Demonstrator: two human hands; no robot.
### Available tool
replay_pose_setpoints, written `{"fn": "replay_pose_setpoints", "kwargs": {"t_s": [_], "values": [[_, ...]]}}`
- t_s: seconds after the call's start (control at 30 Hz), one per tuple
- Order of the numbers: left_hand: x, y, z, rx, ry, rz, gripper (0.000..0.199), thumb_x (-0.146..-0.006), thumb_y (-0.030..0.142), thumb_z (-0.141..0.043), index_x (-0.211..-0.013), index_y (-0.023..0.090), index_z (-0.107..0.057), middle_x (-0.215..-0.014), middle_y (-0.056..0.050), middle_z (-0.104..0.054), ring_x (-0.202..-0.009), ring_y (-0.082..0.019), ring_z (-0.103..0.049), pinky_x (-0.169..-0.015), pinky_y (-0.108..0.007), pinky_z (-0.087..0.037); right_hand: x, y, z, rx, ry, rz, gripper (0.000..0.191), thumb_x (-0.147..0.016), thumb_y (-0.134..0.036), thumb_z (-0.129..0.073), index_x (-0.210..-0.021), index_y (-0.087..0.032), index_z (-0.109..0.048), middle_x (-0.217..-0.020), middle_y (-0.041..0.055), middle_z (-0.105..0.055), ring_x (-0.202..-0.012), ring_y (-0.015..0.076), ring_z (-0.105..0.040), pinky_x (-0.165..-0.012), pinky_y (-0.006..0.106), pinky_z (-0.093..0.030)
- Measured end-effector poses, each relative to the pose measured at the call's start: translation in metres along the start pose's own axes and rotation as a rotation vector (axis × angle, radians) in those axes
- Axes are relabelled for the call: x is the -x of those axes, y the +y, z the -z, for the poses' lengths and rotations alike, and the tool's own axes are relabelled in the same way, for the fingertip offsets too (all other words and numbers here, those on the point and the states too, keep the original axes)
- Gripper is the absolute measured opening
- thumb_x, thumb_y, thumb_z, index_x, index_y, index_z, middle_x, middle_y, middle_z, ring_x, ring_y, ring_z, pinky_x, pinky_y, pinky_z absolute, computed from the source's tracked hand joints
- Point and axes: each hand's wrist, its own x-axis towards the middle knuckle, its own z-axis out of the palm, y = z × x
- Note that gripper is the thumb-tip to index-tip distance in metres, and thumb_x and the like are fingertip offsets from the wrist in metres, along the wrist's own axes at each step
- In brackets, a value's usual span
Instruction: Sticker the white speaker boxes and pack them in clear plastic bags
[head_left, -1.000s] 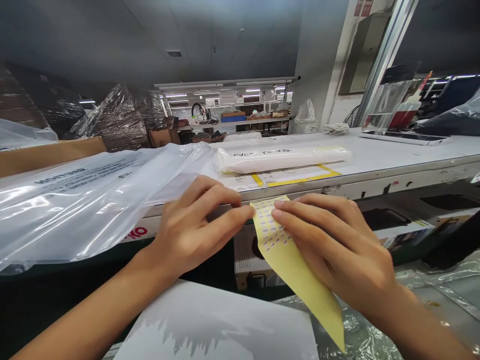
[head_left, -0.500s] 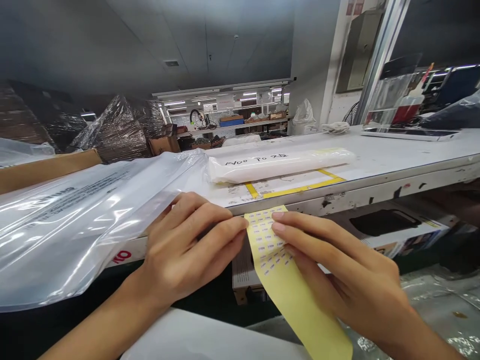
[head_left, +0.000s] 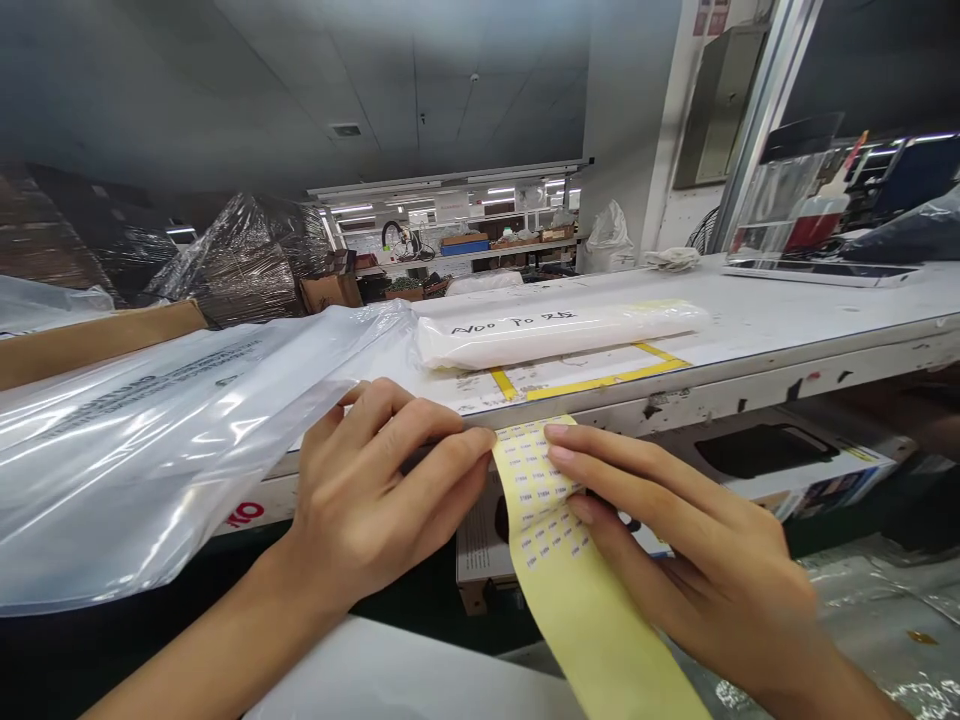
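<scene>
A yellow strip of small printed labels hangs at the centre, its upper end just below the table's front edge. My right hand pinches the strip's right side between fingers and thumb. On the other side, my left hand has its fingers closed, with the fingertips at the strip's upper left edge. A clear plastic bag with dark print lies to the left and reaches behind my left hand. Beyond the strip, a white wrapped package with handwriting rests on the table.
The white table crosses the view, with yellow tape on it. Under it is a white box. A tablet-like device and a bottle of red liquid stand at the right. Wrapped cartons are behind left.
The label strip has shifted slightly and bends more near my right thumb. My left hand stays at the strip's edge, its wrist slightly moved.
</scene>
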Motion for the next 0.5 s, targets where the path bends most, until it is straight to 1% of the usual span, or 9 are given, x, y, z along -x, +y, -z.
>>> {"fn": "replay_pose_setpoints", "kwargs": {"t_s": [0.1, 0.17, 0.3, 0.5], "values": [[-0.0014, 0.0003, -0.0008, 0.013, 0.005, 0.005, 0.016, -0.091, 0.017, -0.079, -0.101, 0.025, -0.070, -0.086, 0.001, -0.075, -0.075, -0.017, -0.060, -0.069, -0.035, -0.041, -0.0003, -0.0003, -0.0005, -0.008, 0.010, -0.005, 0.049, -0.097, -0.003, -0.068, -0.141, -0.025, -0.069, -0.140, 0.0038, -0.075, -0.125, 0.0183, -0.074, -0.114, 0.028, -0.060], [-0.0017, -0.0003, -0.0005, 0.019, 0.000, -0.006, 0.017, -0.092, 0.016, -0.079, -0.103, 0.025, -0.071, -0.086, 0.001, -0.075, -0.074, -0.017, -0.059, -0.070, -0.035, -0.041, -0.0013, 0.0000, -0.0003, -0.014, 0.015, -0.021, 0.047, -0.097, -0.004, -0.068, -0.139, -0.025, -0.070, -0.139, 0.0034, -0.075, -0.123, 0.0184, -0.075, -0.113, 0.027, -0.061], [-0.0015, -0.0016, 0.0009, 0.052, -0.008, -0.037, 0.016, -0.092, 0.015, -0.079, -0.105, 0.024, -0.073, -0.088, 0.000, -0.074, -0.073, -0.016, -0.058, -0.072, -0.033, -0.042, -0.0041, 0.0007, 0.0010, -0.048, 0.006, -0.033, 0.044, -0.096, -0.004, -0.068, -0.136, -0.022, -0.072, -0.137, 0.0041, -0.076, -0.122, 0.0184, -0.076, -0.113, 0.027, -0.060], [-0.0035, 0.0003, 0.0005, 0.053, 0.012, 0.011, 0.015, -0.091, 0.011, -0.078, -0.100, 0.021, -0.072, -0.086, -0.001, -0.073, -0.075, -0.017, -0.058, -0.072, -0.032, -0.044, -0.0028, -0.0011, -0.0002, -0.047, 0.028, -0.029, 0.039, -0.095, -0.002, -0.069, -0.130, -0.016, -0.074, -0.134, 0.0068, -0.078, -0.123, 0.0154, -0.075, -0.115, 0.021, -0.057]]}}
